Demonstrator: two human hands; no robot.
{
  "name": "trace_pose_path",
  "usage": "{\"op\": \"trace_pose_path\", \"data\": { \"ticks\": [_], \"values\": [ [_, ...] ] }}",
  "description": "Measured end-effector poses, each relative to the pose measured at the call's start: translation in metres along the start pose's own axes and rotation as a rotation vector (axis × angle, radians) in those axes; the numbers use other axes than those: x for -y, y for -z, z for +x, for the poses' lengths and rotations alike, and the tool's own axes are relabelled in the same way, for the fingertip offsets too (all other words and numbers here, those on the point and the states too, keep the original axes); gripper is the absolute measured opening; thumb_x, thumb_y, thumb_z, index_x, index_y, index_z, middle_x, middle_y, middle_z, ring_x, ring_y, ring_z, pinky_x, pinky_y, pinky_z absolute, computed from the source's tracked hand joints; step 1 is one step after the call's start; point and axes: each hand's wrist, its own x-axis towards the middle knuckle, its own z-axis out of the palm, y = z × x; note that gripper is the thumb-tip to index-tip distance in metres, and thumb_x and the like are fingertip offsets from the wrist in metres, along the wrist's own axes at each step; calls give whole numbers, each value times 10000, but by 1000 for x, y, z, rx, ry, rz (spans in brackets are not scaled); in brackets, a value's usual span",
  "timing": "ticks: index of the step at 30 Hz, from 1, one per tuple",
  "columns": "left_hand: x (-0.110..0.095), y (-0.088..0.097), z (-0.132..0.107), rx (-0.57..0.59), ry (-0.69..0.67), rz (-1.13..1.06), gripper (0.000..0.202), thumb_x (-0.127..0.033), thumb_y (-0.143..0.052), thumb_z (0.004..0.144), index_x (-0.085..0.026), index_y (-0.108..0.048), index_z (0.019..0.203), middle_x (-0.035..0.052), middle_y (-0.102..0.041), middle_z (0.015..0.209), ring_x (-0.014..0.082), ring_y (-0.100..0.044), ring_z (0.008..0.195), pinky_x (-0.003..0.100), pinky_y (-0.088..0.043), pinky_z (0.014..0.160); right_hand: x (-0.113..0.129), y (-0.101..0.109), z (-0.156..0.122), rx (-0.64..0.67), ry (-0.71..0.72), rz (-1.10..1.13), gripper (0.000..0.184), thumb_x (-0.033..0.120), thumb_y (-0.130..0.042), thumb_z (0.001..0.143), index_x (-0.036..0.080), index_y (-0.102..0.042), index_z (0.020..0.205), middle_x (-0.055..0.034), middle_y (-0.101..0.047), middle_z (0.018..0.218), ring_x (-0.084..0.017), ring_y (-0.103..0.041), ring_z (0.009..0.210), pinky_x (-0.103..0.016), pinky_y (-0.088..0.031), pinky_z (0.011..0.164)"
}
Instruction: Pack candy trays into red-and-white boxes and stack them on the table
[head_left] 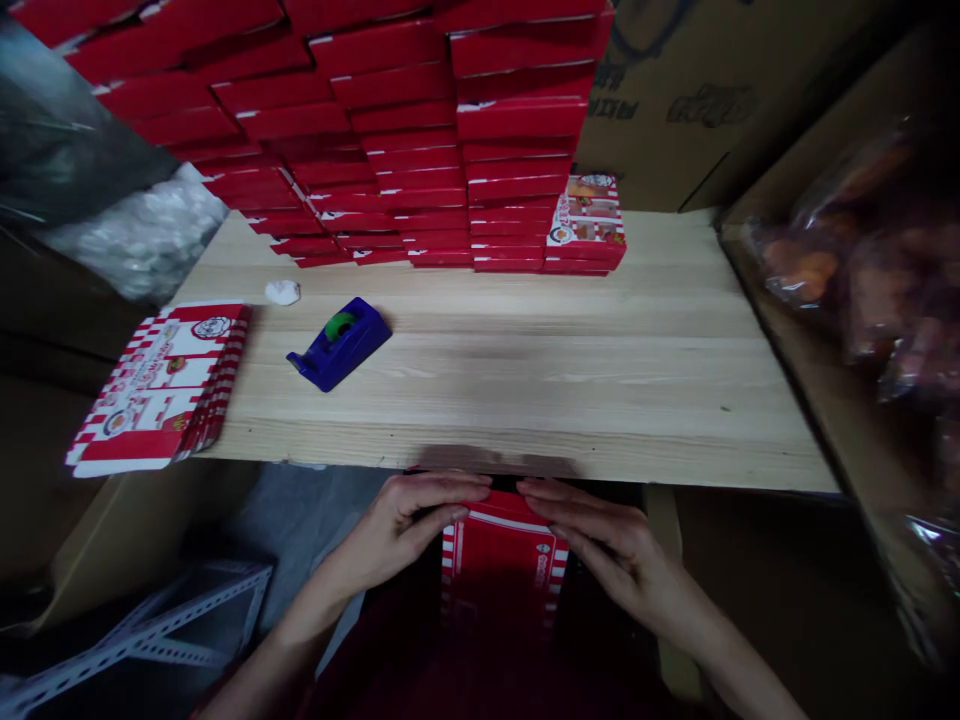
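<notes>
Holding a carton (pixel 501 560) just below the near edge of the table (pixel 600 380), the person works off the surface, over the lap. Left hand (pixel 416 515) and right hand (pixel 600 540) both clamp its top edge: fingers flat over the flap, fingertips almost meeting mid-carton, thumbs mostly hidden.

Risks, as a judgement:
- Carton has no support under it. Uneven pressure from the two hands could crease the flap crooked or let it slip.
- Flat carton stack (pixel 161 390) overhangs the table's left edge. A knock could slide it off.
- Red box wall (pixel 420 130) is tall and unevenly stepped. A bump to the table could shift it toward the tape dispenser (pixel 341 342).

Writing: the carton carries a white badge with text along its right side, too blurred to read. The flats show a round logo and food photos, wording illegible. Prints on the cardboard boxes (pixel 675 90) behind can't be read either.
</notes>
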Motion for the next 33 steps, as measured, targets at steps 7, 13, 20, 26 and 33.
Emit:
{"op": "trace_pose_path", "data": {
  "ticks": [7,13,20,26,33],
  "values": [
    [0,-7,12,-10,23,-46,288,-279,-603,1014,-288,-741,1267,49,-768,1266,218,-715,1188,371,-550,1041,-4,-16,22,-130,-127,95,275,318,-606,1011,347,-761,1237,-36,-782,1256,-228,-728,1190,-407,-585,1041],
    [22,114,14,-878,147,316,369,-338,-727,895,-229,-687,1244,96,-675,1359,262,-575,1307,426,-411,1147,-28,-19,22,-211,-147,61,265,438,-652,958,329,-817,1134,-58,-810,1179,-247,-780,1075,-335,-631,936],
    [39,211,29,-768,417,125,253,-368,-836,715,-150,-708,699,89,-744,815,265,-682,854,372,-545,794,-12,-20,26,-181,-56,30,279,428,-648,957,340,-808,1167,-62,-809,1180,-281,-771,1102,-394,-628,956],
    [37,214,26,-630,425,-118,367,-384,-950,540,-124,-742,695,153,-787,999,247,-713,815,379,-581,746,-9,-20,27,-192,-30,26,266,400,-644,958,340,-814,1154,-55,-803,1195,-288,-769,1105,-393,-632,945],
    [54,198,10,-712,329,-355,419,-384,-884,657,-81,-786,929,210,-772,1111,276,-729,950,454,-613,851,-13,-21,33,-174,-45,11,274,423,-657,953,320,-817,1151,-57,-809,1182,-283,-779,1081,-380,-631,947]
  ]
}}
